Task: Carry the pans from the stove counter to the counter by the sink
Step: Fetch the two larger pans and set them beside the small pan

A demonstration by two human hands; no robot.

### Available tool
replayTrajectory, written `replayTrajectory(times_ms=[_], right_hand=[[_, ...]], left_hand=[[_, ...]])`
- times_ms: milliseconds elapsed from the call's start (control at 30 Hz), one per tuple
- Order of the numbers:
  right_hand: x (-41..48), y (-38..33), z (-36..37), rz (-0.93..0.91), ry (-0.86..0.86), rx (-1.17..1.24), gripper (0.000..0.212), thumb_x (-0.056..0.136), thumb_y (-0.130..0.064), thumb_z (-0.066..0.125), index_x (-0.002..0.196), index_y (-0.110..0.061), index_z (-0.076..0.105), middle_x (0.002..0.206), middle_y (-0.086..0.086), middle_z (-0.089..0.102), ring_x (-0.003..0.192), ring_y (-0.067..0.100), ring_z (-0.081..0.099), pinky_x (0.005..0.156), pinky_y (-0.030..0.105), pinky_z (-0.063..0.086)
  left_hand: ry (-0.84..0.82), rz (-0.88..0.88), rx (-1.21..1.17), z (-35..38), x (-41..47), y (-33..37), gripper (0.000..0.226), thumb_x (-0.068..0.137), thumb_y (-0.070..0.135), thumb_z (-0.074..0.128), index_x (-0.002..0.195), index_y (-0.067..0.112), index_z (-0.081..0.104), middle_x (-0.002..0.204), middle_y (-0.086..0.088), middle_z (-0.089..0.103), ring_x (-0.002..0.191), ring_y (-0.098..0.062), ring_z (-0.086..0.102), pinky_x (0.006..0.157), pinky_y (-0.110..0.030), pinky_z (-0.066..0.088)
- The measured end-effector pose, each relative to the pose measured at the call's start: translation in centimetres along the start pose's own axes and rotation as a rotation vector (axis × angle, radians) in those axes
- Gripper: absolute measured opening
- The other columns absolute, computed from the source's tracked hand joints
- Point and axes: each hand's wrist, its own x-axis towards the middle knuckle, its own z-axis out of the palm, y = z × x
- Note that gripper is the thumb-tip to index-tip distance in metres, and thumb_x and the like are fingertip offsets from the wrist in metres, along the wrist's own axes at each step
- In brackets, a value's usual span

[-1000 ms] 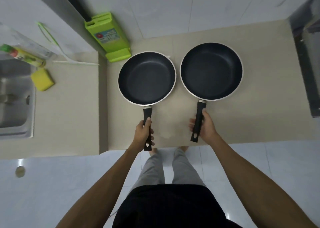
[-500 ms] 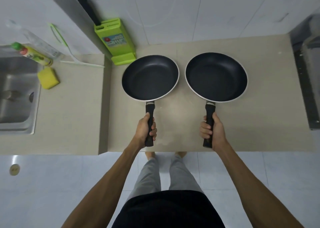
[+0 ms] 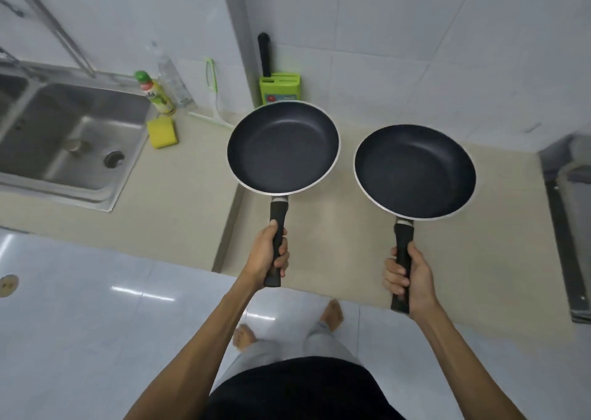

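1. Two frying pans: dark nonstick insides, pale rims, black handles.
2. Left pan (image 3: 283, 148) raised at 12 o'clock over the table (image 3: 179, 215) step; left hand (image 3: 267, 255) grip clamped on its handle.
3. Right pan (image 3: 414, 172) at 2 o'clock above the table; right hand (image 3: 409, 277) grip clamped likewise.

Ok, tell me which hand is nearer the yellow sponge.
Left. The left hand grips its pan handle just right of the counter step, with the yellow sponge up and to its left. The right hand sits farther right, beyond the left one.
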Motion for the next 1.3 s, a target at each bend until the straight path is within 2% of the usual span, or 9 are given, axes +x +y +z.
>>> replayTrajectory(times_ms=[133,300,400,533,667,833,1033,1200,1300], right_hand=[[-0.5,4.5,5.7,0.016,-0.054,-0.036,0.040,0.096,-0.048,0.037,0.078,-0.016,0.053,0.044,-0.006,0.033,0.038,0.006,0.010,0.026,0.016,0.021],[-0.5,13.2,14.3,0.035,-0.142,-0.143,0.036,0.094,-0.045,0.039,0.077,-0.016,0.052,0.053,-0.006,0.017,0.038,0.006,0.009,0.028,0.013,0.020],[-0.1,19.6,20.4,0.093,-0.209,-0.200,0.033,0.090,-0.045,0.041,0.077,-0.015,0.049,0.045,-0.007,0.025,0.038,0.005,0.008,0.028,0.014,0.017],[0.6,27.3,27.4,0.139,-0.250,-0.255,0.038,0.097,-0.046,0.035,0.078,-0.015,0.048,0.043,-0.007,0.033,0.038,0.006,0.009,0.030,0.014,0.016],[1.9,32.9,32.5,0.180,-0.265,-0.341,0.038,0.099,-0.045,0.036,0.078,-0.016,0.049,0.043,-0.006,0.033,0.033,0.004,0.014,0.029,0.012,0.017],[6.0,38.4,39.4,0.237,-0.293,-0.475,0.038,0.093,-0.047,0.043,0.076,-0.015,0.051,0.043,-0.005,0.031,0.034,0.005,0.012,0.027,0.011,0.019],[13.8,47.0,49.8,0.352,-0.350,-0.559,0.042,0.096,-0.052,0.039,0.077,-0.016,0.050,0.043,-0.006,0.033,0.026,0.004,0.026,0.025,0.013,0.020],[19.0,54.3,61.1,0.445,-0.431,-0.586,0.038,0.090,-0.051,0.045,0.077,-0.016,0.049,0.042,-0.006,0.034,0.032,0.004,0.014,0.026,0.013,0.020],[20.9,57.9,67.3,0.480,-0.464,-0.629,0.037,0.087,-0.051,0.047,0.076,-0.016,0.051,0.042,-0.006,0.033,0.026,0.003,0.023,0.025,0.012,0.021]], left_hand=[[0.014,0.085,-0.097,-6.6,-2.9,1.5,0.038,0.102,0.046,0.041,0.091,0.011,0.052,0.053,-0.001,0.038,0.030,-0.011,0.029,0.030,-0.021,0.035],[0.049,0.155,-0.087,-18.5,-7.6,4.1,0.039,0.103,0.046,0.038,0.095,0.010,0.049,0.054,0.000,0.038,0.031,-0.011,0.030,0.031,-0.021,0.036],[0.117,0.198,-0.085,-26.2,-11.2,5.9,0.035,0.104,0.042,0.036,0.097,0.010,0.048,0.054,0.000,0.037,0.031,-0.011,0.030,0.031,-0.022,0.035],[0.194,0.225,-0.105,-35.4,-15.0,7.7,0.035,0.105,0.042,0.036,0.096,0.010,0.048,0.053,0.000,0.038,0.031,-0.011,0.031,0.031,-0.021,0.035],[0.256,0.262,-0.169,-42.4,-16.6,9.0,0.037,0.106,0.042,0.034,0.093,0.010,0.047,0.053,0.000,0.039,0.032,-0.011,0.032,0.031,-0.022,0.037],[0.349,0.291,-0.272,-50.8,-17.0,10.9,0.037,0.106,0.042,0.036,0.094,0.009,0.048,0.052,0.000,0.041,0.032,-0.011,0.032,0.030,-0.022,0.036],[0.471,0.312,-0.272,-63.9,-17.5,15.5,0.037,0.104,0.044,0.038,0.091,0.011,0.049,0.054,0.001,0.040,0.033,-0.012,0.031,0.031,-0.023,0.035],[0.587,0.345,-0.344,-74.0,-17.3,21.3,0.037,0.103,0.045,0.040,0.092,0.010,0.050,0.054,0.001,0.040,0.034,-0.012,0.032,0.033,-0.023,0.035],[0.660,0.364,-0.389,-78.8,-17.5,23.9,0.038,0.102,0.046,0.041,0.092,0.011,0.050,0.055,0.000,0.040,0.034,-0.012,0.032,0.033,-0.023,0.036]])
